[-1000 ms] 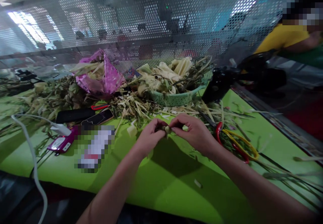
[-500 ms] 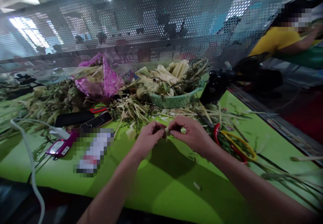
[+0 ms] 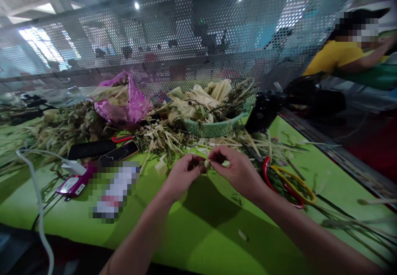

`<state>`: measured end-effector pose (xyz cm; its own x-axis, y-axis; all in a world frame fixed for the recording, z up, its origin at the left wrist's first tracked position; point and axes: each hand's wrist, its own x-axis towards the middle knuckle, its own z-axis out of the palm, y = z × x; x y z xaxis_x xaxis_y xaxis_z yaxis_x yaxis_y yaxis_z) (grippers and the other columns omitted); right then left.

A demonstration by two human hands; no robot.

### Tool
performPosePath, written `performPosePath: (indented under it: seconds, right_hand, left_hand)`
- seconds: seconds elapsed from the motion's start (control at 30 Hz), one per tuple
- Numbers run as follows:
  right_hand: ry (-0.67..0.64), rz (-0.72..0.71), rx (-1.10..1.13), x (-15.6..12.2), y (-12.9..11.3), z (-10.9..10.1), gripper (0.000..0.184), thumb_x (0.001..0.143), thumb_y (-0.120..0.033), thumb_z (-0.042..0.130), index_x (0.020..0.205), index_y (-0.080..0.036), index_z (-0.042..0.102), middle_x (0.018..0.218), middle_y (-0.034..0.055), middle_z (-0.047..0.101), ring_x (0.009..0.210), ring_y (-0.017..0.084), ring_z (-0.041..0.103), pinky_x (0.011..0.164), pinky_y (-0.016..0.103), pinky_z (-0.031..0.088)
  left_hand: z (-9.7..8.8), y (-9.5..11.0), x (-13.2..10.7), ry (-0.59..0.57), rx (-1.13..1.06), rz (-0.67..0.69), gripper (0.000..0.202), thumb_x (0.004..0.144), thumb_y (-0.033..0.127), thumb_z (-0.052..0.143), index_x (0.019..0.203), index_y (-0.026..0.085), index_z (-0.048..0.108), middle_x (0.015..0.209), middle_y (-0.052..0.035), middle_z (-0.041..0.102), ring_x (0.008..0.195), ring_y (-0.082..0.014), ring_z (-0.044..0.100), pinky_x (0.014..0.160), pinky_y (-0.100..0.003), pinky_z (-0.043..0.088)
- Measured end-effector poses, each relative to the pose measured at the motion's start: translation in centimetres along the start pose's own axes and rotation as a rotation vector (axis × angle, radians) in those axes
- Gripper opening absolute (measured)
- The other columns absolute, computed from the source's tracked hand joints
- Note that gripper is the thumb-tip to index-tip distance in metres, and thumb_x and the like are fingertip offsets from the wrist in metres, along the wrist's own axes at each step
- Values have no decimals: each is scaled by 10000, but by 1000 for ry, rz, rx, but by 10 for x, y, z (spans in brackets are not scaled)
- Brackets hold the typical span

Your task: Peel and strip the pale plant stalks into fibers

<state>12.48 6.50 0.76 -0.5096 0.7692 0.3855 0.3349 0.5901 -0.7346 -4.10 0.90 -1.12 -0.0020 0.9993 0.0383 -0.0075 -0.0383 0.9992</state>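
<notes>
My left hand (image 3: 182, 176) and my right hand (image 3: 237, 170) meet above the middle of the green table (image 3: 198, 242). Thumb and fingers of both are pinched on one small pale-green piece of plant (image 3: 206, 165), mostly covered by the fingertips, so its exact kind is unclear. Beyond the hands lie dried stalks and leaf scraps (image 3: 163, 136). A pale cut chunk (image 3: 161, 168) rests left of my left hand. Scissors with red handles (image 3: 266, 168) and a yellow-handled pair (image 3: 297, 180) lie right of my right hand. One short pale stem bit (image 3: 243, 235) is nearer me.
A green basket (image 3: 214, 129) heaped with dried husks and a pink plastic bag (image 3: 136, 101) stand along a perforated metal screen (image 3: 186, 31). Phones (image 3: 119, 151), a purple power strip (image 3: 72, 185) with a white cable (image 3: 35, 188), and a black bottle-like object (image 3: 265, 111) surround the workspace. A person in yellow (image 3: 335, 58) sits right.
The camera view has tilted a little, so most things sit slightly lower in the picture. Both hands stay pinched on the plant piece, with only small finger movement.
</notes>
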Motion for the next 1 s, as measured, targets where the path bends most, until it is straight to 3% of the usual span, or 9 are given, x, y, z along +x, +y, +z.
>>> performPosePath:
  seconds: [0.53, 0.87, 1.0]
  right_hand:
    - [4, -2, -164, -4, -10, 0, 69, 782, -141, 543, 817, -201, 542, 732, -8, 600, 648, 134, 535, 606, 253, 389]
    - [-51, -21, -58, -6, -9, 4, 70, 807, -135, 539, 820, -201, 555, 756, -4, 622, 682, 135, 563, 643, 255, 418]
    - [45, -39, -28, -4, -8, 0, 109, 802, -179, 577, 906, -210, 565, 876, 24, 616, 719, 143, 559, 670, 271, 435]
  left_hand:
    - [2, -5, 2, 31, 140, 41, 205, 752, 237, 632, 938, 154, 605, 922, -59, 646, 839, -154, 576, 758, -273, 446]
    - [6, -2, 1, 28, 247, 85, 107, 758, 198, 589, 844, 146, 624, 806, -35, 635, 742, -138, 543, 689, -253, 418]
    - [4, -5, 4, 85, 159, 68, 116, 758, 255, 617, 808, 153, 640, 773, -31, 644, 723, -138, 550, 691, -260, 415]
